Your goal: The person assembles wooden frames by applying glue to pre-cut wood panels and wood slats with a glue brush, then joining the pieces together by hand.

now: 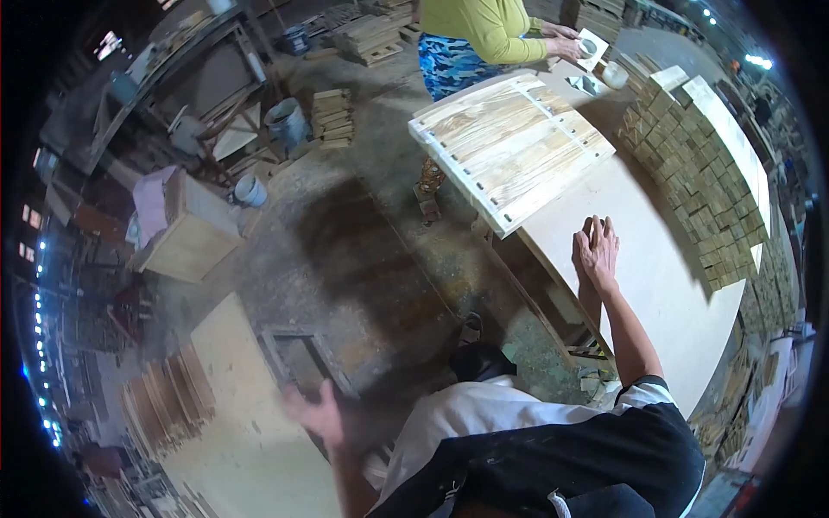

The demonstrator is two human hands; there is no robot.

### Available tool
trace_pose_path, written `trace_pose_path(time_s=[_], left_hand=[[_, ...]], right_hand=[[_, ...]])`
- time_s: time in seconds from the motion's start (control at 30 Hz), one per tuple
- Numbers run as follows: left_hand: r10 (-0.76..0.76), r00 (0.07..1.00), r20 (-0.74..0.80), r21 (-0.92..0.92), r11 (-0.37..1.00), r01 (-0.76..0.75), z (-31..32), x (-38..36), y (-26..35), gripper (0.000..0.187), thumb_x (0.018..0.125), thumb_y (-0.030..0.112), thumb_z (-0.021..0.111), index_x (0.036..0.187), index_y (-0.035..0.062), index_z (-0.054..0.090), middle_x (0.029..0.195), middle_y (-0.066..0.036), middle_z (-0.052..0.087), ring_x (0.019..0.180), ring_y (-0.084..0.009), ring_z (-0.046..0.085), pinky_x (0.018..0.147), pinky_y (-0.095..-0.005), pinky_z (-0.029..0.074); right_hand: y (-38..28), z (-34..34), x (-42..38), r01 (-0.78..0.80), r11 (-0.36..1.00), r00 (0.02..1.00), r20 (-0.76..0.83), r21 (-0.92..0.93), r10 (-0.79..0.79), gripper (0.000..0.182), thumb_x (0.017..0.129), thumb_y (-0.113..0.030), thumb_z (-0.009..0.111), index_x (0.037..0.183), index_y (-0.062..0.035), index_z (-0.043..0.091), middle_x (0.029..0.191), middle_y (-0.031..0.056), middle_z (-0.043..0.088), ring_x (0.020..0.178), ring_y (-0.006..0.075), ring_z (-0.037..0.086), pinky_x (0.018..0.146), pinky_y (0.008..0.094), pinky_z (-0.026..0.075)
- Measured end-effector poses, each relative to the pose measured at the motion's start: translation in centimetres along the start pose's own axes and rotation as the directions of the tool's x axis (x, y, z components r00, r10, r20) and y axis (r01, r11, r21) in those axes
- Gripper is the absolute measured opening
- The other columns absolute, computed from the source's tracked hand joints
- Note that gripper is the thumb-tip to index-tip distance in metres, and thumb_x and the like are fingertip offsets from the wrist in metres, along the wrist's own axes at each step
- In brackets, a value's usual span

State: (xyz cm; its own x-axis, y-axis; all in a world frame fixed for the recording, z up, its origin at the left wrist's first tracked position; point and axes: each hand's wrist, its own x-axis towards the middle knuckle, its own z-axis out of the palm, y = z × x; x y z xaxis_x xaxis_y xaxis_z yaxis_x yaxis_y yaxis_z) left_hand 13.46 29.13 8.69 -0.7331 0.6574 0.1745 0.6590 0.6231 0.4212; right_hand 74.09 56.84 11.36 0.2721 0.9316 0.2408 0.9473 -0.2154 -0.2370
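Note:
My right hand [597, 251] rests on the pale tabletop [639, 259], fingers pointing away from me and holding nothing. Just beyond its fingertips lies a light wooden panel [518, 142] made of joined boards, with dark marks along its edges, jutting past the table's left side. My left hand [316, 414] hangs low on the left, smeared by motion, thumb and fingers apart with nothing in them. It is nearest to a pale board surface [242, 414] that carries a row of thin brown wood strips [168, 401].
Stacked wood blocks [691, 173] line the table's right side. At the far end a person in a yellow-green top [475, 30] holds a pale square piece [592, 49] beside a whitish jar [615, 75]. Buckets [287, 121] and a wooden box [192, 229] stand on the floor left.

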Motion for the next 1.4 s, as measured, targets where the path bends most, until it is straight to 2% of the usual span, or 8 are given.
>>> trace_pose_path(time_s=[0.2, 0.33, 0.5, 0.77, 0.87, 1.0, 1.17, 1.4], left_hand=[[0.558, 0.750, 0.353, -0.573, 0.763, -0.298, 10.2, 9.3, 22.6, 0.073, 0.086, 0.028, 0.076, 0.146, 0.0000, 0.044, 0.156, -0.024, 0.031, 0.144, -0.0399, 0.032, 0.118, -0.0455, 0.029], [0.459, 0.664, 0.590, -0.720, 0.672, 0.175, 16.9, 19.2, 31.9, 0.053, 0.094, 0.023, 0.070, 0.140, 0.0013, 0.054, 0.134, -0.016, 0.060, 0.123, -0.0245, 0.058, 0.107, -0.0357, 0.043], [0.611, 0.622, 0.490, -0.831, 0.544, 0.120, 23.5, 34.7, 46.8, 0.043, 0.103, 0.031, 0.055, 0.134, 0.0017, 0.059, 0.131, -0.010, 0.063, 0.118, -0.0197, 0.060, 0.104, -0.0348, 0.045], [0.914, 0.127, 0.386, -0.892, 0.334, 0.305, 42.8, 45.8, 73.9, 0.058, 0.106, 0.041, 0.043, 0.144, -0.0030, 0.044, 0.139, -0.018, 0.056, 0.126, -0.0285, 0.056, 0.110, -0.0410, 0.040], [0.952, -0.013, 0.307, -0.860, 0.283, 0.426, 46.7, 41.9, 78.3, 0.059, 0.105, 0.041, 0.045, 0.143, -0.0052, 0.044, 0.138, -0.020, 0.056, 0.126, -0.0293, 0.056, 0.110, -0.0417, 0.041], [0.984, -0.133, 0.122, -0.954, 0.153, 0.256, 48.3, 38.4, 81.0, 0.057, 0.104, 0.033, 0.050, 0.140, -0.0100, 0.044, 0.135, -0.024, 0.056, 0.125, -0.0305, 0.057, 0.108, -0.0429, 0.044], [0.970, -0.010, 0.241, -0.822, 0.210, 0.529, 48.5, 39.0, 80.9, 0.051, 0.105, 0.026, 0.047, 0.137, -0.0127, 0.045, 0.132, -0.026, 0.058, 0.124, -0.0306, 0.058, 0.108, -0.0412, 0.045], [0.847, -0.069, 0.527, -0.705, 0.481, 0.521, 42.9, 39.7, 78.7, 0.052, 0.102, 0.024, 0.051, 0.143, -0.0076, 0.046, 0.142, -0.018, 0.053, 0.130, -0.0222, 0.050, 0.110, -0.0330, 0.038]], right_hand=[[0.7, 0.7, 3.2, -0.063, 0.983, 0.988, -0.131, 0.171, 0.086, 0.061, 0.101, -0.043, 0.049, 0.148, -0.0042, 0.043, 0.152, 0.0338, 0.031, 0.140, 0.0472, 0.033, 0.117, 0.0537, 0.026], [-0.7, 3.4, 6.2, -0.160, 0.859, 0.903, -0.280, 0.486, 0.326, 0.055, 0.105, -0.037, 0.045, 0.147, -0.0021, 0.043, 0.150, 0.0285, 0.037, 0.139, 0.0429, 0.036, 0.117, 0.0484, 0.028], [-8.9, 5.1, 13.0, -0.067, 0.071, 0.719, -0.001, 0.995, 0.695, 0.066, 0.104, -0.046, 0.043, 0.153, -0.0034, 0.031, 0.157, 0.0191, 0.032, 0.147, 0.0329, 0.029, 0.120, 0.0421, 0.025], [-13.3, 11.7, 23.4, 0.082, 0.159, 0.649, -0.174, 0.984, 0.741, 0.072, 0.105, -0.045, 0.039, 0.154, 0.0051, 0.022, 0.159, 0.0231, 0.024, 0.149, 0.0321, 0.025, 0.124, 0.0423, 0.017], [-13.4, 12.1, 25.5, 0.084, 0.176, 0.632, -0.189, 0.981, 0.752, 0.076, 0.104, -0.046, 0.043, 0.154, 0.0053, 0.019, 0.156, 0.0289, 0.029, 0.148, 0.0327, 0.028, 0.123, 0.0405, 0.018], [-12.0, 12.3, 27.1, 0.119, 0.198, 0.601, -0.229, 0.973, 0.765, 0.078, 0.103, -0.048, 0.043, 0.154, 0.0067, 0.018, 0.156, 0.0238, 0.029, 0.148, 0.0309, 0.028, 0.124, 0.0403, 0.018], [-12.4, 13.1, 28.1, 0.212, 0.085, 0.543, -0.190, 0.974, 0.818, 0.061, 0.107, -0.040, 0.039, 0.151, 0.0020, 0.034, 0.151, 0.0173, 0.041, 0.145, 0.0295, 0.035, 0.123, 0.0402, 0.023], [-14.1, 9.0, 27.0, -0.248, -0.057, 0.476, 0.173, 0.967, 0.862, 0.068, 0.103, -0.052, 0.041, 0.149, -0.0019, 0.041, 0.146, 0.0105, 0.051, 0.136, 0.0222, 0.044, 0.116, 0.0376, 0.028]])
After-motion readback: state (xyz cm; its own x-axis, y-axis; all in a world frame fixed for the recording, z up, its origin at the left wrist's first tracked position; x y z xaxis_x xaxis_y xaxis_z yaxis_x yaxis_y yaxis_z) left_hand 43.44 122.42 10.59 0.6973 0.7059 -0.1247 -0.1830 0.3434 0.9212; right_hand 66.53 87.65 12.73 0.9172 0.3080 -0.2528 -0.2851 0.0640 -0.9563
